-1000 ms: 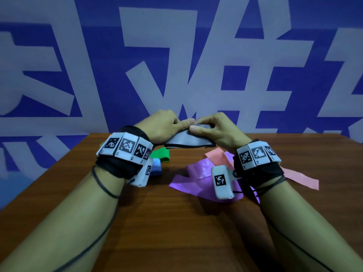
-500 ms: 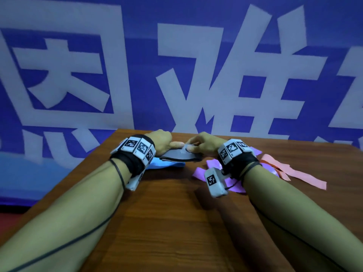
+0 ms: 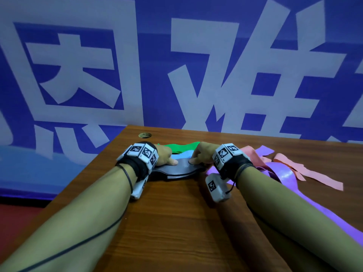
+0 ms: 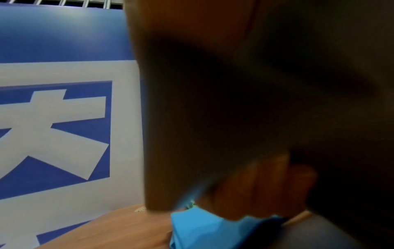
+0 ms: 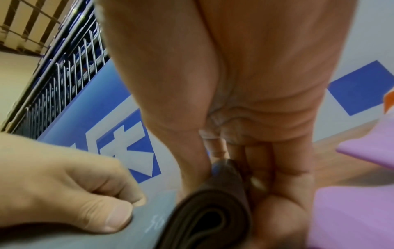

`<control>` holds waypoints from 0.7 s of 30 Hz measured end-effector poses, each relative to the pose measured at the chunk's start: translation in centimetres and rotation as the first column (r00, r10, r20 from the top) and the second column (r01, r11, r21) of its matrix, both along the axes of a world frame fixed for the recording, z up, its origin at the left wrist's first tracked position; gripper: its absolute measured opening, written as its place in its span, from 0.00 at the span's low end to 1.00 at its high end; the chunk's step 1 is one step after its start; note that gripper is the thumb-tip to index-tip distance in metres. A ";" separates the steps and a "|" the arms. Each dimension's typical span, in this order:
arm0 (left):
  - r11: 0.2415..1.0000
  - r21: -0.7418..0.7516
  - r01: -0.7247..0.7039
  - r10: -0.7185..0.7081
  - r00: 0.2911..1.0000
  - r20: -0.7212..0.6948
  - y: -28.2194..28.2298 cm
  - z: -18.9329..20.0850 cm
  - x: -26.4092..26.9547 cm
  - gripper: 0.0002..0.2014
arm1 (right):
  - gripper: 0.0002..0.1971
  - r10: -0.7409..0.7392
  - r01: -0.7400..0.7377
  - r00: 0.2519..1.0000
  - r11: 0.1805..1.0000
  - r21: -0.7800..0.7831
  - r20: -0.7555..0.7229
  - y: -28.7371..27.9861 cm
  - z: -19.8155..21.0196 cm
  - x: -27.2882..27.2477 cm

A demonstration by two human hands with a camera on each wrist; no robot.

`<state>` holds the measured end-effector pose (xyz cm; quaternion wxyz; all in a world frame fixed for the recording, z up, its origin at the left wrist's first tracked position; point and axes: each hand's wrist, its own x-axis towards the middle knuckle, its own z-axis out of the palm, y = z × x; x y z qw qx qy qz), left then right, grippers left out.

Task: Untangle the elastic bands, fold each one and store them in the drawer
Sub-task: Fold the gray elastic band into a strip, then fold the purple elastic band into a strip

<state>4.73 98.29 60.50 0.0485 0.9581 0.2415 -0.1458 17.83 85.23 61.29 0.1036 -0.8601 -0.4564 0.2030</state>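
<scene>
- Fold step on grey band [image 3: 177, 167], lying layered flat on table [image 3: 176, 222] at its far left, between both hands.
- Left hand [image 3: 166, 156]: fingers curled, thumb pressing band's top face down.
- Right hand [image 5: 245, 118]: thumb and fingers pinching band's folded, looped end.
- To do well, likely: keep thumb as anchor, align edges before pressing, flatten loop so layers don't spring open.
- Blue band [image 3: 185, 154] and green band [image 3: 180, 147] just behind hands, apparently folded already.
- Purple band [image 3: 282, 173] and pink band [image 3: 302, 169] loose and overlapping at right; still to untangle.
- Drawer: not in view; contents unknown.
</scene>
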 end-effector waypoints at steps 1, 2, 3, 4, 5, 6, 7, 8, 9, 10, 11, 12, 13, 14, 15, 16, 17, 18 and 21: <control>1.000 0.012 0.003 -0.003 1.000 -0.010 -0.1 -0.3 0.2 0.26 | 0.17 -0.001 0.002 1.000 1.000 -0.028 0.027 0.2 -0.3 -0.2; 1.000 0.021 0.009 -0.008 1.000 -0.022 -0.2 -0.5 0.4 0.26 | 0.19 -0.005 0.007 0.999 0.999 -0.050 0.054 0.4 -0.7 -0.4; 1.000 0.028 0.014 -0.013 0.999 -0.029 -0.3 -0.7 0.5 0.26 | 0.20 -0.011 0.015 0.997 0.998 -0.064 0.072 0.7 -1.1 -0.5; 0.999 0.034 0.016 -0.015 0.999 -0.031 -0.4 -0.7 0.6 0.27 | 0.22 -0.018 0.024 0.997 0.997 -0.071 0.077 0.9 -1.4 -0.5; 0.999 0.038 0.016 -0.015 0.999 -0.030 -0.4 -0.7 0.6 0.27 | 0.22 -0.024 0.030 0.997 0.997 -0.073 0.077 1.0 -1.6 -0.5; 0.999 0.044 0.016 -0.015 0.999 -0.030 -0.4 -0.7 0.8 0.27 | 0.22 -0.030 0.036 0.997 0.997 -0.074 0.077 1.1 -1.7 -0.5; 0.999 0.052 0.018 -0.017 0.999 -0.031 -0.4 -0.7 0.9 0.26 | 0.22 -0.037 0.043 0.996 0.996 -0.073 0.076 1.1 -1.7 -0.5; 0.998 0.057 0.021 -0.019 0.999 -0.035 -0.3 -0.7 1.0 0.26 | 0.22 -0.045 0.050 0.996 0.996 -0.071 0.073 1.2 -1.8 -0.5; 0.998 0.062 0.021 -0.019 0.999 -0.040 -0.4 -0.7 1.1 0.25 | 0.22 -0.050 0.055 0.996 0.996 -0.067 0.068 1.2 -1.7 -0.6; 0.998 0.067 0.018 -0.015 0.999 -0.046 -0.4 -0.7 1.2 0.25 | 0.22 -0.052 0.057 0.996 0.996 -0.067 0.068 1.2 -1.7 -0.6; 0.998 0.068 0.016 -0.012 0.999 -0.050 -0.4 -0.6 1.2 0.25 | 0.21 -0.051 0.056 0.996 0.996 -0.073 0.068 1.2 -1.6 -0.7; 0.998 0.063 0.016 -0.012 0.998 -0.054 -0.3 -0.6 1.2 0.26 | 0.20 -0.047 0.052 0.997 0.995 -0.082 0.061 1.1 -1.4 -0.7; 0.998 0.055 0.018 -0.014 0.998 -0.058 -0.3 -0.5 1.2 0.26 | 0.21 -0.045 0.049 0.998 0.994 -0.094 0.043 1.0 -1.2 -0.7; 0.999 0.043 0.019 -0.017 0.998 -0.066 -0.3 -0.4 1.1 0.26 | 0.21 -0.049 0.050 0.999 0.994 -0.100 0.014 0.9 -1.1 -0.7; 0.999 0.032 0.020 -0.018 0.997 -0.073 -0.2 -0.3 1.1 0.26 | 0.20 -0.050 0.049 0.999 0.994 -0.103 -0.013 0.8 -1.0 -0.9; 1.000 0.025 0.016 -0.014 0.997 -0.074 -0.2 -0.3 1.0 0.25 | 0.20 -0.046 0.044 0.999 0.993 -0.106 -0.015 0.7 -0.9 -1.1; 1.000 0.027 0.008 -0.007 0.998 -0.068 -0.3 -0.3 0.9 0.24 | 0.21 -0.035 0.036 0.999 0.993 -0.109 0.012 0.7 -0.9 -1.3; 0.999 0.044 -0.004 0.007 0.998 -0.059 -0.3 -0.3 0.9 0.23 | 0.22 -0.018 0.025 0.998 0.993 -0.114 0.061 0.6 -0.8 -1.5; 0.992 0.116 -0.047 0.052 0.998 -0.037 -0.6 -0.2 0.9 0.24 | 0.22 0.019 0.001 0.986 0.993 -0.122 0.165 0.4 -0.6 -1.7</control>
